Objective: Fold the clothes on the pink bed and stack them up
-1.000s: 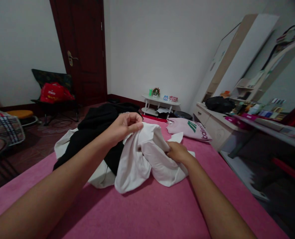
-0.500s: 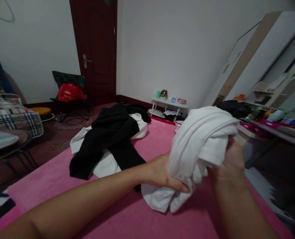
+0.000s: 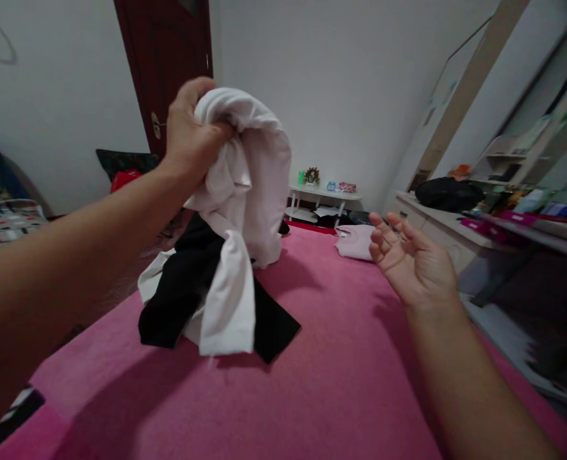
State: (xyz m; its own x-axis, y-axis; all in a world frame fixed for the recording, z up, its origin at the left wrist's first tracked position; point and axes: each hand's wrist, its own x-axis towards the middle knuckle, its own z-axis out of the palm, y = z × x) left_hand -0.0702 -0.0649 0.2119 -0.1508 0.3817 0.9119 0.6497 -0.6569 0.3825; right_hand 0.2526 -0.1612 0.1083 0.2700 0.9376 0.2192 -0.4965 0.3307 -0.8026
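My left hand (image 3: 195, 131) is raised and closed around a bunched white garment (image 3: 267, 172). One narrow end of it, like a sleeve, hangs down in front of a black garment (image 3: 178, 294) lying on the pink bed cover (image 3: 331, 377). White cloth (image 3: 152, 278) also shows beside the black one. Over the right side of the bed, my right hand (image 3: 415, 262) is held palm up with its fingers loosely curled and apart, holding nothing. A folded pale pink garment (image 3: 357, 243) lies just beyond it.
A small white shelf table (image 3: 326, 193) with little ornaments stands by the far wall. On the right are a cabinet (image 3: 446, 220) with a black bag (image 3: 449, 193) on it and a cluttered desk. A red bag (image 3: 124, 179) rests on a chair behind my left arm.
My left hand has swung up and left, carrying the white garment over the black one. My right hand has let go of it and opened. The folded pale pink garment is now more visible.
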